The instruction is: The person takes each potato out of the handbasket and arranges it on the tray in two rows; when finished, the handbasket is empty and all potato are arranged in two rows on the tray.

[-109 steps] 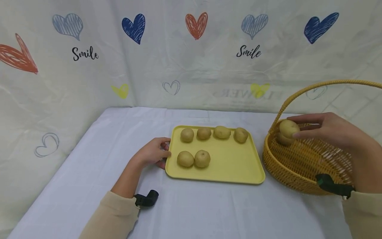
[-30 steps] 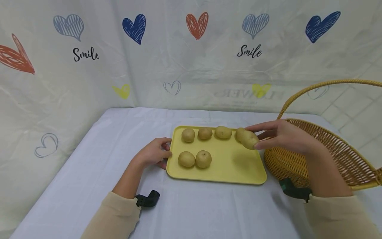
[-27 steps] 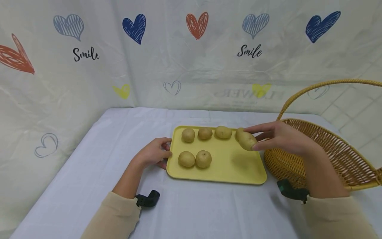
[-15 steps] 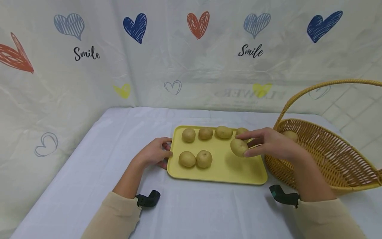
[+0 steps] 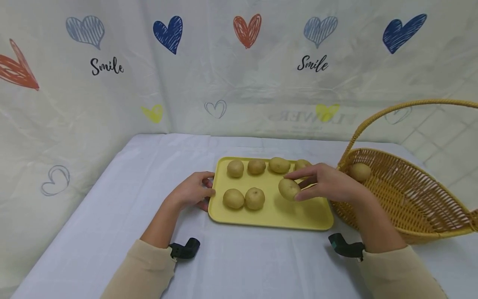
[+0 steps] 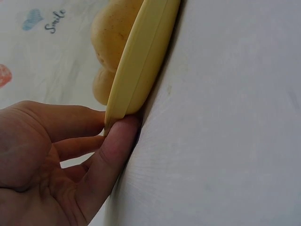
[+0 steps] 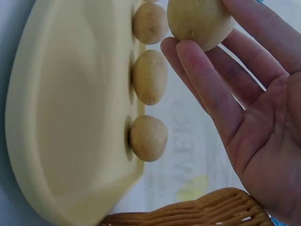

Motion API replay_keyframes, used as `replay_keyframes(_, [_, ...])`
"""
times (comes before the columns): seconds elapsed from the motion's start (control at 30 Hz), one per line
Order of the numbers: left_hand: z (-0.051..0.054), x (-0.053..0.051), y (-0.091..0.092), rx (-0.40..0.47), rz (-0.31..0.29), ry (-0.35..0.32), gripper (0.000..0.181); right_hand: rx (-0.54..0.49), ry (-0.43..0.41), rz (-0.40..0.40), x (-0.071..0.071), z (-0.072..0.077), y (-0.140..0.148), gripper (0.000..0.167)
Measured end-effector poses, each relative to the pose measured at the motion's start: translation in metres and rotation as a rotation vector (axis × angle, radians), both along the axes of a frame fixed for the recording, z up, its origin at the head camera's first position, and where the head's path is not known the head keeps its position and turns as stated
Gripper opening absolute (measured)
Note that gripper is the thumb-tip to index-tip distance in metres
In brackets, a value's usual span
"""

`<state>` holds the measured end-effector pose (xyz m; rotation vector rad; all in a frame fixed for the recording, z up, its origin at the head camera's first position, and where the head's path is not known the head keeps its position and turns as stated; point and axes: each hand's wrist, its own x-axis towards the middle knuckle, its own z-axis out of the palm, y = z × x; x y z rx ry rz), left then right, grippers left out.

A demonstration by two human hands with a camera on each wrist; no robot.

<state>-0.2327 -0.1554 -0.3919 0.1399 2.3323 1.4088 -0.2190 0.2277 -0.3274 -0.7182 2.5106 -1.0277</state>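
My right hand (image 5: 328,182) pinches a pale potato (image 5: 289,189) between thumb and fingertips, held above the right half of the yellow tray (image 5: 269,216). In the right wrist view this potato (image 7: 200,21) sits at the fingertips, away from the palm. My left hand (image 5: 192,190) grips the tray's left edge; the left wrist view has its thumb and fingers at the rim (image 6: 138,66). Several potatoes (image 5: 279,165) line the tray's back edge, the rightmost partly hidden by my right hand. Two more potatoes (image 5: 254,198) lie side by side at front left.
A wicker basket (image 5: 403,207) with a tall arched handle (image 5: 407,104) stands close to the tray's right side. One potato (image 5: 360,171) is visible inside, against its left wall. A white cloth (image 5: 242,261) covers the table, and a printed curtain (image 5: 209,79) hangs behind.
My right hand has carried the potato from the basket leftward over the tray and lower toward its front row. The basket's remaining potato has come into view. My left hand has stayed put.
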Motion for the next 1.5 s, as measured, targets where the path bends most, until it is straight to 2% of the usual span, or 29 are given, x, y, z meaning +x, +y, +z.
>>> replay_keyframes(0.3, [0.001,-0.001,0.0,0.013,-0.013,-0.002,0.065,0.064,-0.01,-0.04,0.0,-0.012,-0.012,0.058])
replay_keyframes(0.57, [0.001,0.0,-0.001,0.021,-0.008,-0.003,0.065,0.068,-0.015,-0.004,-0.003,-0.02,-0.023,0.058])
replay_keyframes(0.77, [0.002,0.0,0.0,0.005,-0.006,-0.004,0.064,0.113,0.02,-0.012,-0.004,-0.025,-0.024,0.056])
replay_keyframes(0.93, [0.003,0.001,0.0,-0.006,0.0,-0.008,0.065,0.1,0.031,0.009,-0.005,-0.027,-0.023,0.055])
replay_keyframes(1.23, [0.002,0.001,-0.002,-0.002,0.001,-0.009,0.065,0.093,0.025,0.014,-0.002,-0.026,-0.021,0.059])
replay_keyframes(1.5, [0.004,0.002,0.0,0.002,0.016,-0.026,0.065,0.103,0.039,-0.023,0.004,-0.014,-0.014,0.06])
